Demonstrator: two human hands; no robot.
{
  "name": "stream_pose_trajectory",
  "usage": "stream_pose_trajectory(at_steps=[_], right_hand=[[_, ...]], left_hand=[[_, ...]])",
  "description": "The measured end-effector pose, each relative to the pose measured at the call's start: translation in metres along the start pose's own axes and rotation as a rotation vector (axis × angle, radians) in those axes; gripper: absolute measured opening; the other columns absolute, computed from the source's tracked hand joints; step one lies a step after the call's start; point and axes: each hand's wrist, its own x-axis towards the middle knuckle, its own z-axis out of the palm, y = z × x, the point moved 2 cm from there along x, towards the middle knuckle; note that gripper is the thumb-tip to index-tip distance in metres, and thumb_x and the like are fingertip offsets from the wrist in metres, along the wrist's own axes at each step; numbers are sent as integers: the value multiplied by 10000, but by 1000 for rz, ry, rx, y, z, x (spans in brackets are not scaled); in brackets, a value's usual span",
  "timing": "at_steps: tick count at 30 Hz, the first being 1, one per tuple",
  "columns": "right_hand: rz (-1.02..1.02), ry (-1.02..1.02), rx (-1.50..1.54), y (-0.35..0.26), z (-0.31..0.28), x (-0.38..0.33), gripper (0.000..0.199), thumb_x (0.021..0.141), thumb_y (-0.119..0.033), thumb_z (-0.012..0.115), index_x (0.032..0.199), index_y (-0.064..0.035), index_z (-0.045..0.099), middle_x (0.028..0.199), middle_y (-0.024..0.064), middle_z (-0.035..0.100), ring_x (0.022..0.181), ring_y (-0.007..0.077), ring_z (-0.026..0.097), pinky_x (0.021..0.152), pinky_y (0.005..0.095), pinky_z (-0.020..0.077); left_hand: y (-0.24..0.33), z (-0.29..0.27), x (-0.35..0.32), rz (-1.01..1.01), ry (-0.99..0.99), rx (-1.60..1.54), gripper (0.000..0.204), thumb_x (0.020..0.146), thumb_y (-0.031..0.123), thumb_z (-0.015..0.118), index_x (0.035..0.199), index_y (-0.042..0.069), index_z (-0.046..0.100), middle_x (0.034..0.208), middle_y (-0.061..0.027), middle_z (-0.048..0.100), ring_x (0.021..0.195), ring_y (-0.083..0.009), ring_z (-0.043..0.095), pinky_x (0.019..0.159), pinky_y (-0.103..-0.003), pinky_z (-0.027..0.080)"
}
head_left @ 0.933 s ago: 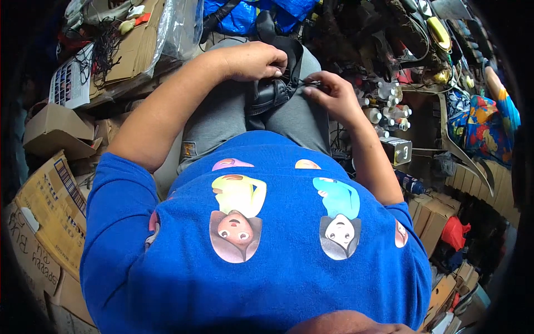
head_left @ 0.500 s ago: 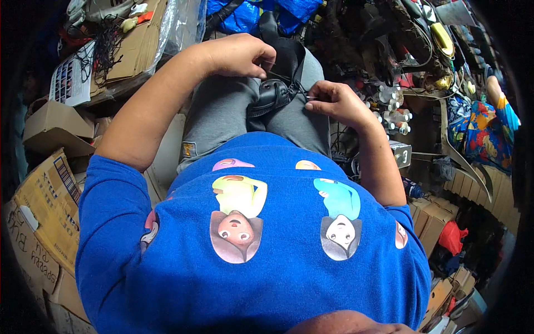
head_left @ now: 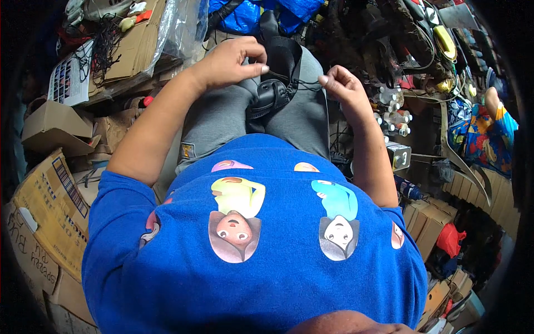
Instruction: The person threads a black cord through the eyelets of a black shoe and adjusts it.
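A black leather shoe (head_left: 271,96) rests between my grey-trousered knees, with a wide black strap (head_left: 297,61) looping over it. Dark thread (head_left: 307,83) runs out from the shoe's edge toward both sides. On the left, my left hand (head_left: 236,62) is closed, thumb and forefinger pinching a strand just above the shoe. My right hand (head_left: 346,89) pinches the thread's other side between thumb and fingertips, over my right knee. The strands are thin, and any needle is too small to make out.
Flattened cardboard (head_left: 136,50) under clear plastic lies at the left, above an open carton (head_left: 58,128). Small bottles (head_left: 395,114) cluster right of my right hand. A curved pale frame (head_left: 445,131) stands beyond them. Another person's arm (head_left: 492,100) shows at far right.
Both hands have moved outward from the shoe, the left to the left and the right to the right and up. The thread between the shoe and my right hand is drawn out longer.
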Motion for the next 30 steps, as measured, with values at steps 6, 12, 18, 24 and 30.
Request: stream_pose_trajectory(at_steps=[6,12,18,24,30], right_hand=[[-244,291,-258,0,-17,-8,398,790,-190,733,1132,-39,596,883,-17,563,799,66,500,724,211,415],[-123,57,-100,41,-13,-15,329,833,-81,670,1144,-17,585,994,12,604,920,82,522,823,224,412],[-109,63,-165,36,-15,-18,140,845,-110,671,927,-51,573,881,-22,599,831,53,528,755,203,416],[-87,109,-69,24,-31,-24,166,854,-200,680,870,-87,560,782,-61,535,706,31,458,639,184,363],[-47,244,-153,40,-43,-18,215,810,-228,731,802,-80,575,726,-64,522,678,37,440,623,193,353]], left_hand=[[6,-36,-19,75,349,300,203,799,64,640,1001,46,640,913,-66,585,870,-184,577,773,-287,461],[1,-32,-19,86,151,555,252,742,88,701,990,94,654,1019,-91,580,908,-284,605,802,-351,495],[-3,22,16,110,-43,533,264,694,137,725,928,65,628,1026,-98,580,908,-311,606,779,-393,497],[5,9,20,-106,-209,261,172,772,131,654,882,23,578,859,-146,615,818,-349,600,713,-402,475],[12,-32,7,-89,-132,582,212,814,272,658,879,70,642,813,-166,637,773,-340,613,688,-408,480]])
